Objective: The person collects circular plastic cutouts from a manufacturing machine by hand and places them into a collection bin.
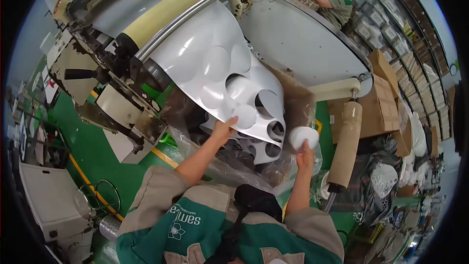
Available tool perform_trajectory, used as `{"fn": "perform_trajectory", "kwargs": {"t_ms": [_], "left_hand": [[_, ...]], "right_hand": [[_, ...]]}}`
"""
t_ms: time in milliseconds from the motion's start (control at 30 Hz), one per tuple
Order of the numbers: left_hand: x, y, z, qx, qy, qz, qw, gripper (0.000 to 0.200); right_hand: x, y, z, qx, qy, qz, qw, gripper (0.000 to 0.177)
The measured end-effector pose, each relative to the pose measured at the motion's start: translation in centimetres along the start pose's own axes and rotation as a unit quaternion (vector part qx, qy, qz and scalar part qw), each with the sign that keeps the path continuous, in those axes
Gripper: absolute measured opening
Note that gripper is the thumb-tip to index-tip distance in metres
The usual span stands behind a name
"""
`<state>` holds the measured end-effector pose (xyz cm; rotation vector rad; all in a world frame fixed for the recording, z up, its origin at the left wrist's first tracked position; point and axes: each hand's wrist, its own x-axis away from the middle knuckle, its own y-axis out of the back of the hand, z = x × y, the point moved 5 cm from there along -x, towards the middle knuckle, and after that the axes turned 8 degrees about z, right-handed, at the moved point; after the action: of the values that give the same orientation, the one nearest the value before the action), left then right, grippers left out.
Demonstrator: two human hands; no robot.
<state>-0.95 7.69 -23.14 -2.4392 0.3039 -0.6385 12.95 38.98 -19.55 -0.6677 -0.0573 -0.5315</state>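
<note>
A glossy white plastic sheet (195,44) hangs from the machine's roller, with round cut outlines and several open round holes in its lower part. My left hand (223,131) is closed at the sheet's lower left edge, its fingers on a white disc (244,116) that lies against the sheet. Whether that disc is still joined to the sheet is hard to see. To the right, my right hand (306,157) grips a white round disc (303,138) from below, apart from the sheet. It may be more than one disc stacked together.
Below the sheet stands a plastic-lined cardboard box (298,93) with cut scraps. A metal bar (195,17) and yellow roller (171,12) cross above. A brown roll (346,142) stands at right, near cartons (361,107). Another person (339,2) works at the back.
</note>
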Motion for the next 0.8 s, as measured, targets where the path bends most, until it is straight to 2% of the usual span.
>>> {"fn": "perform_trajectory", "kwargs": {"t_ms": [33, 67, 133, 167, 200, 233, 267, 300, 367, 400, 433, 467, 500, 533, 600, 633, 667, 700, 733, 767, 800], "left_hand": [[0.3, -0.8, 0.3, -0.035, -0.007, -0.011, 0.999, 0.038], [0.5, -1.2, 1.4, -0.021, -0.011, 0.018, 1.000, 0.037], [1.4, -1.7, 3.4, -0.052, 0.027, 0.015, 0.998, 0.038], [2.3, -2.5, 3.8, -0.057, 0.041, 0.004, 0.998, 0.039], [3.1, -4.0, 4.1, -0.031, 0.039, 0.042, 0.998, 0.039], [4.2, -5.2, 4.1, -0.005, 0.039, 0.080, 0.996, 0.040], [5.2, -6.4, 3.1, -0.007, 0.063, 0.101, 0.993, 0.041], [5.8, -6.5, 1.8, 0.025, 0.071, 0.007, 0.997, 0.039], [3.4, -2.9, -0.3, 0.098, 0.003, -0.090, 0.991, 0.037], [2.0, -0.9, -1.2, 0.050, -0.053, -0.077, 0.994, 0.035], [0.8, 0.5, -1.8, 0.002, -0.109, -0.066, 0.992, 0.033], [-0.1, 0.7, -2.0, -0.019, -0.098, -0.065, 0.993, 0.032], [-0.2, 0.4, -2.2, -0.034, -0.091, -0.072, 0.993, 0.032], [0.0, -0.1, -2.3, -0.048, -0.085, -0.079, 0.992, 0.032], [1.1, -1.1, -2.7, -0.126, -0.041, -0.069, 0.989, 0.029], [1.1, -1.3, -2.1, -0.084, -0.094, -0.041, 0.991, 0.029], [1.4, -1.8, -2.1, -0.091, -0.070, -0.022, 0.993, 0.030], [2.2, -2.5, -2.2, -0.098, -0.043, -0.003, 0.994, 0.031], [2.7, -3.6, -2.4, -0.083, -0.044, 0.021, 0.995, 0.033], [3.1, -5.1, -2.8, -0.068, -0.049, 0.044, 0.995, 0.035], [3.6, -6.6, -3.5, -0.053, -0.055, 0.068, 0.995, 0.037]], "right_hand": [[-1.0, 1.6, 0.1, -0.104, 0.005, -0.060, 0.993, 0.038], [-2.0, 0.5, 0.5, -0.076, -0.003, -0.003, 0.997, 0.039], [-2.7, -2.6, 0.9, -0.024, -0.021, 0.104, 0.994, 0.041], [-1.1, -9.8, 2.0, 0.096, -0.038, 0.211, 0.972, 0.041], [-1.6, -11.2, 0.2, 0.206, -0.060, 0.259, 0.942, 0.044], [-3.0, -10.6, -3.1, 0.300, -0.145, 0.316, 0.888, 0.043], [-3.9, -9.6, -5.4, 0.370, -0.150, 0.323, 0.858, 0.043], [-4.6, -9.1, -6.7, 0.439, -0.149, 0.329, 0.823, 0.042], [-2.9, -8.9, -3.9, 0.330, -0.118, 0.281, 0.893, 0.040], [-1.6, -7.8, -2.6, 0.274, -0.105, 0.256, 0.921, 0.039], [-2.3, -4.0, -3.3, 0.282, -0.107, 0.182, 0.936, 0.036], [-2.8, -1.7, -3.0, 0.169, -0.070, 0.127, 0.975, 0.034], [-3.0, 0.5, -2.0, 0.053, -0.058, 0.023, 0.997, 0.033], [-4.9, 5.8, -3.5, -0.163, -0.070, -0.055, 0.983, 0.033], [-4.5, -0.6, -1.1, -0.107, -0.021, 0.050, 0.993, 0.032], [-4.2, -3.5, -0.3, -0.080, 0.005, 0.099, 0.992, 0.031], [-5.3, -4.0, -2.4, 0.007, -0.042, 0.175, 0.984, 0.031], [-5.2, -7.8, -3.4, 0.042, -0.047, 0.237, 0.970, 0.020], [-4.3, -12.4, -3.8, 0.123, -0.067, 0.278, 0.950, 0.024], [-5.3, -12.2, -6.4, 0.249, -0.075, 0.298, 0.918, 0.029], [-4.7, -13.2, -6.4, 0.218, -0.083, 0.297, 0.926, 0.030]]}}
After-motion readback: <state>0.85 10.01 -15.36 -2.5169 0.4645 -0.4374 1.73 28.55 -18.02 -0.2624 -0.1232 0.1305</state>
